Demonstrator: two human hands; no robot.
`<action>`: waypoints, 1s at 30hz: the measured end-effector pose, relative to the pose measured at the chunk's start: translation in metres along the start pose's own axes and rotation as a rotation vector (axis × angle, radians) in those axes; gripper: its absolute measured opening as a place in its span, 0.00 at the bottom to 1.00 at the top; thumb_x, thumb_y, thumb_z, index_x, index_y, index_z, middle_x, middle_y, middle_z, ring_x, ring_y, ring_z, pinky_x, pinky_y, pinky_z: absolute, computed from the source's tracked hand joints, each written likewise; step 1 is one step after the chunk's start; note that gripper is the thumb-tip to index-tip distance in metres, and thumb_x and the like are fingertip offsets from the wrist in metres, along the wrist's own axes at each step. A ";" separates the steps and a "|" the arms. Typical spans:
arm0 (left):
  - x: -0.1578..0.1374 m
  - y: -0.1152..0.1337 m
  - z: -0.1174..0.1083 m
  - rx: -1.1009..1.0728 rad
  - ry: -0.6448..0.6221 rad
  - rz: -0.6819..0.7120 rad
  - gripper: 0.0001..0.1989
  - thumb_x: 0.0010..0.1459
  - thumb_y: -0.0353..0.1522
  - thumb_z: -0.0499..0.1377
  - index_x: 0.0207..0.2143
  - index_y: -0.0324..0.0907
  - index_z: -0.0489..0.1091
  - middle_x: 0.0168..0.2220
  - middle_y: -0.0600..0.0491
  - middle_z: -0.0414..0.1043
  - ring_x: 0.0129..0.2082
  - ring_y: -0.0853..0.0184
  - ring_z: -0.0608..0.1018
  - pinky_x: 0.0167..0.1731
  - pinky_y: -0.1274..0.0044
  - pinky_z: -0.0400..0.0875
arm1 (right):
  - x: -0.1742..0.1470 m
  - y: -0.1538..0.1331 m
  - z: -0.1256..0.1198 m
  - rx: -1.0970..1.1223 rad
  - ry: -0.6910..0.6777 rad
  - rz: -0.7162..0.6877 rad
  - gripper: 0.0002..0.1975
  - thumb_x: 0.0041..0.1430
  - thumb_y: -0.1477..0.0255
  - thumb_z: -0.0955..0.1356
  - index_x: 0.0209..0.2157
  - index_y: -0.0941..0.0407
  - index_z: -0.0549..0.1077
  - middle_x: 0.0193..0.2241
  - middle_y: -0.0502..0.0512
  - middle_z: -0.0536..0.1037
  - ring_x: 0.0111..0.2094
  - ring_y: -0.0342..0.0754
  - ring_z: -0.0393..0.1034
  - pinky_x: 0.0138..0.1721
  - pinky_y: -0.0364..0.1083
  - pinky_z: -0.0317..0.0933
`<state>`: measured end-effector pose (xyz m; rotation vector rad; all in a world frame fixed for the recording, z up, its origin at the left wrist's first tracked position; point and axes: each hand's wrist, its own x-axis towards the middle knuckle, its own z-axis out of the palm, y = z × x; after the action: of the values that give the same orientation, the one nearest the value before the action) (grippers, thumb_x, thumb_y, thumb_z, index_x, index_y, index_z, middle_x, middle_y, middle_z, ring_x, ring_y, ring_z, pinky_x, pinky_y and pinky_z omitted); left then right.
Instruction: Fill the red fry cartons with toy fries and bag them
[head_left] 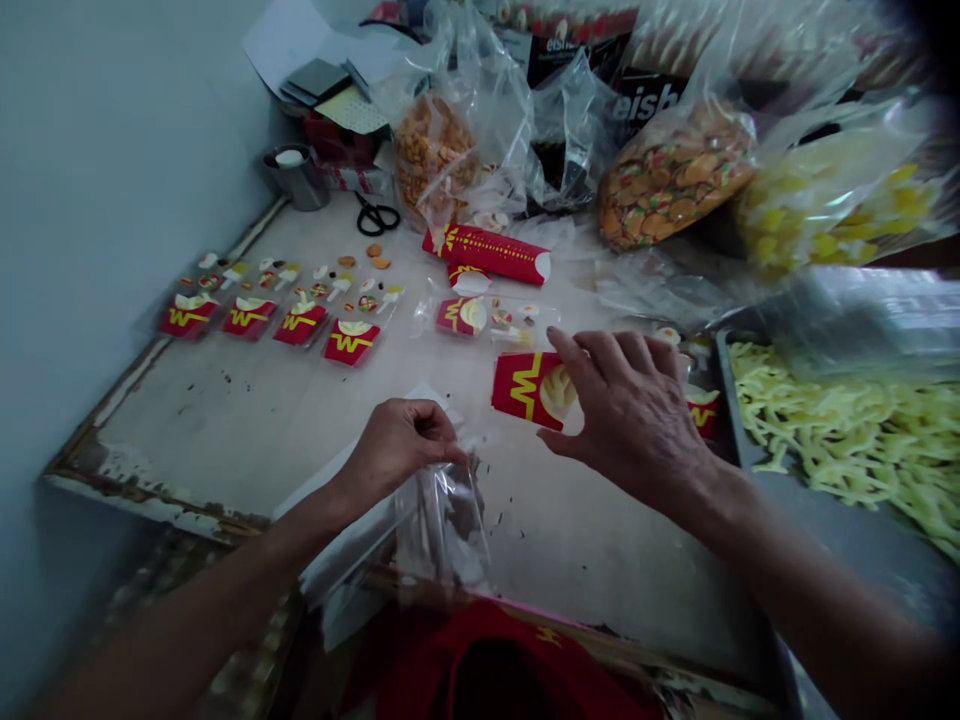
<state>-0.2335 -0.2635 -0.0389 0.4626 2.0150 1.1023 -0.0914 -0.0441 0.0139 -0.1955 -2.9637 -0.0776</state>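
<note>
My left hand (409, 440) is closed in a pinch on the upper edge of a clear plastic bag (450, 500), which hangs over the table's front edge. In my right hand (637, 395) is a small red carton of fries (517, 390) with a yellow zigzag mark. The thumb lies along its lower edge and the index finger along its upper edge. The carton's right end is hidden behind the fingers. Just beyond it lies a clear packet (461, 315) with a red carton and small food-shaped pieces. Another packet (703, 415) shows partly behind my right hand.
Several filled packets (300, 322) lie in a row at left. Nested red cartons (487, 252), black scissors (377, 215) and a metal cup (300, 180) are farther back. Bags of small pieces (675, 180) stand behind. A tray (795, 500) of pale yellow fries (847, 430) is at right.
</note>
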 end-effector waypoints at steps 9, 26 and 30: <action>0.017 -0.006 -0.002 -0.154 -0.091 -0.032 0.21 0.32 0.31 0.76 0.30 0.40 0.74 0.20 0.61 0.69 0.21 0.73 0.70 0.24 0.80 0.63 | -0.003 -0.021 0.012 0.091 0.016 -0.005 0.45 0.54 0.65 0.72 0.69 0.57 0.50 0.55 0.64 0.69 0.53 0.63 0.59 0.55 0.59 0.49; 0.015 -0.021 -0.018 -0.258 -0.140 -0.052 0.23 0.41 0.33 0.74 0.42 0.41 0.77 0.24 0.57 0.75 0.24 0.72 0.75 0.27 0.80 0.68 | -0.026 -0.021 0.024 0.377 -0.315 -0.176 0.45 0.44 0.63 0.76 0.63 0.58 0.62 0.54 0.63 0.73 0.51 0.61 0.64 0.54 0.59 0.54; 0.016 -0.021 -0.021 -0.192 -0.241 -0.110 0.20 0.41 0.34 0.74 0.39 0.41 0.79 0.25 0.56 0.75 0.24 0.71 0.74 0.26 0.80 0.66 | -0.026 -0.018 0.026 0.426 -0.348 -0.233 0.47 0.42 0.61 0.77 0.63 0.57 0.63 0.55 0.61 0.73 0.51 0.60 0.65 0.55 0.58 0.54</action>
<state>-0.2587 -0.2767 -0.0574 0.3617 1.6877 1.1033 -0.0727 -0.0639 -0.0168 0.2139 -3.2333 0.6128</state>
